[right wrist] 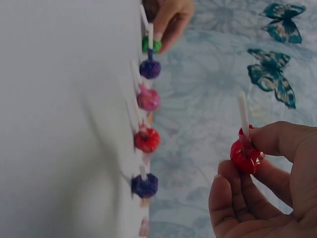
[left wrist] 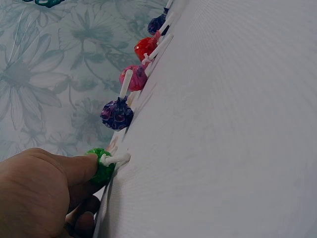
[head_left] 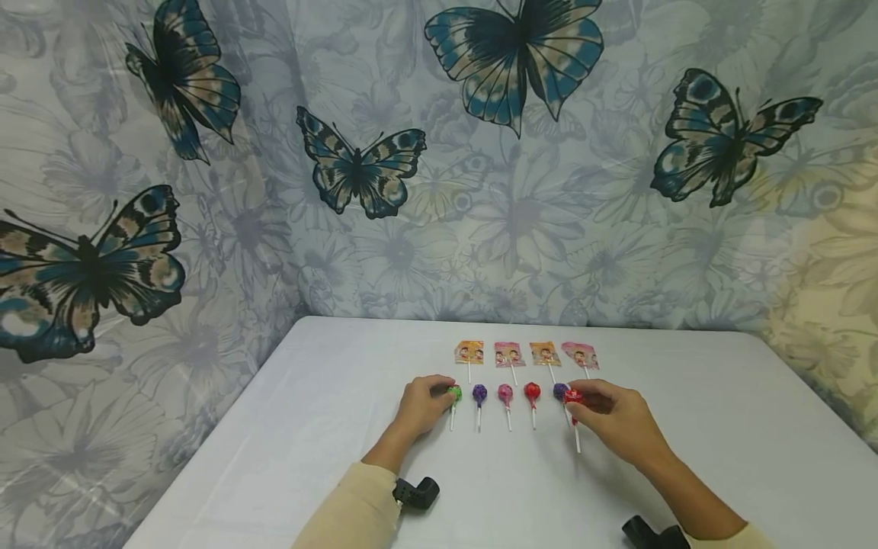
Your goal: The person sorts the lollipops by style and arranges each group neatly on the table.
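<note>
At the left end of a row of lollipops, my left hand [head_left: 423, 406] pinches a green lollipop [left wrist: 101, 168] by its wrapped head, its white stick pointing toward me. My right hand [head_left: 620, 415] holds a red lollipop [right wrist: 246, 156] between thumb and fingers, raised above the table with the stick down toward me. Just behind it in the head view is a purple lollipop [head_left: 560, 391], partly covered. Between the hands lie another purple lollipop [head_left: 479, 393], a pink lollipop [head_left: 505, 393] and a second red lollipop [head_left: 532, 392], sticks toward me.
Behind the row lie flat-wrapped lollipops: an orange packet [head_left: 469, 351], a pink packet [head_left: 509, 354], another orange packet [head_left: 545, 354] and another pink packet [head_left: 581, 355]. They rest on a white table [head_left: 288, 442]. A butterfly-patterned wall covering [head_left: 521, 252] stands behind the table's far edge.
</note>
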`<state>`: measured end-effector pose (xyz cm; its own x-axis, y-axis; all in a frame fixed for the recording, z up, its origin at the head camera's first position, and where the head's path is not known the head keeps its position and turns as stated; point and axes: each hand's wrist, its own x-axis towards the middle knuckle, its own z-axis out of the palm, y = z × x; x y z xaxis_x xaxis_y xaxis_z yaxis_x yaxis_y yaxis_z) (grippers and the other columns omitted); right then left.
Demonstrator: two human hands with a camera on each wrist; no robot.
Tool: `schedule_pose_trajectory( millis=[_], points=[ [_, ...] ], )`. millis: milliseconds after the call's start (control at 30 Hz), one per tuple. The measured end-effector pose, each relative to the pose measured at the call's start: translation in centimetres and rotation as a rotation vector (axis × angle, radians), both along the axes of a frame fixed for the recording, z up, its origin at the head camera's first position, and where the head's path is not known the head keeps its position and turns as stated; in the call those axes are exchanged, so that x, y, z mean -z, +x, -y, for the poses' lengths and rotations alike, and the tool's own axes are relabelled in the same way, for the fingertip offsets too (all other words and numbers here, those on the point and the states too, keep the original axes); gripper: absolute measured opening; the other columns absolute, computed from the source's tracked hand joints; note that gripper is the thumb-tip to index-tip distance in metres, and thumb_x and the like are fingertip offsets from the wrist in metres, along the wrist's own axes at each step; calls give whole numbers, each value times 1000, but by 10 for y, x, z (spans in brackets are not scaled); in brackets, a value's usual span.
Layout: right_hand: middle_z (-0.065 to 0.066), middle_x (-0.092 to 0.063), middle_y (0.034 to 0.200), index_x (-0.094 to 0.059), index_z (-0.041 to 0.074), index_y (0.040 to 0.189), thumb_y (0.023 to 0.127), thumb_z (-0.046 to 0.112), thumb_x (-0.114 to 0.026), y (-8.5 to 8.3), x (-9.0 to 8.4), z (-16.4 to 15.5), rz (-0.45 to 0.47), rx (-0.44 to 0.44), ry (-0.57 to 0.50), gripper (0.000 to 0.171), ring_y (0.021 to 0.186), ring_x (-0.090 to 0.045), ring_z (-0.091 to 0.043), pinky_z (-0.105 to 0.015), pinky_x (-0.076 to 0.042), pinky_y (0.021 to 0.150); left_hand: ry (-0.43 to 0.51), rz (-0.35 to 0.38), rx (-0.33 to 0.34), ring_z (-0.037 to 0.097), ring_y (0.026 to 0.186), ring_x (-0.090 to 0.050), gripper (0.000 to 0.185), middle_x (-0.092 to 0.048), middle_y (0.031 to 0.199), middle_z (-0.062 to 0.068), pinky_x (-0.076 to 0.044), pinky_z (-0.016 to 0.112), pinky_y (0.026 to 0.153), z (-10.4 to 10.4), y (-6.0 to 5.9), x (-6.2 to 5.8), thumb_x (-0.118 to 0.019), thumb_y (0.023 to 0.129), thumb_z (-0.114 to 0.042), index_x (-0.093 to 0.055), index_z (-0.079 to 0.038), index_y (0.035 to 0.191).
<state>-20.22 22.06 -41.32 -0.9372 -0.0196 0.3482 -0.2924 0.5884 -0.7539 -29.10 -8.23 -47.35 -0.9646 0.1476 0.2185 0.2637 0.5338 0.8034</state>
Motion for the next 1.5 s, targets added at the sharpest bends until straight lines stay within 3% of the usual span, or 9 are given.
schedule_pose_trajectory(
  millis=[567, 967, 1233, 1500],
  points=[
    [-12, -71, 96, -64, -4, 120, 88, 18, -73, -22, -2, -38, 23, 13, 55, 40, 85, -67, -22, -22, -53, 64, -14, 2, -11, 28, 120, -54, 22, -67, 113, 3, -39, 46, 102, -1, 0, 0, -72, 87, -12, -73, -12, 109],
    [-12, -70, 97, -61, -5, 123, 90, 18, -70, -40, 13, -48, 137, 55, 73, 41, 85, -64, -23, -30, -50, 67, -17, 14, -19, 28, 121, -53, 23, -67, 115, 3, -38, 46, 103, -1, -1, 1, -72, 87, -12, -73, -11, 110],
    [-14, -69, 99, -63, -6, 121, 89, 17, -71, -50, 25, -54, 152, 52, 101, 40, 88, -63, -26, -33, -48, 67, -8, 8, -10, 29, 120, -53, 23, -67, 114, 4, -38, 47, 103, -1, 0, 0, -72, 86, -11, -72, -11, 110],
    [-19, -68, 102, -63, -8, 117, 88, 13, -71, -54, 26, -54, 201, 38, 116, 37, 89, -63, -30, -34, -50, 67, -4, -3, -2, 29, 120, -53, 23, -67, 114, 4, -38, 46, 103, 0, -1, 1, -73, 86, -12, -72, -10, 110]
  ],
)
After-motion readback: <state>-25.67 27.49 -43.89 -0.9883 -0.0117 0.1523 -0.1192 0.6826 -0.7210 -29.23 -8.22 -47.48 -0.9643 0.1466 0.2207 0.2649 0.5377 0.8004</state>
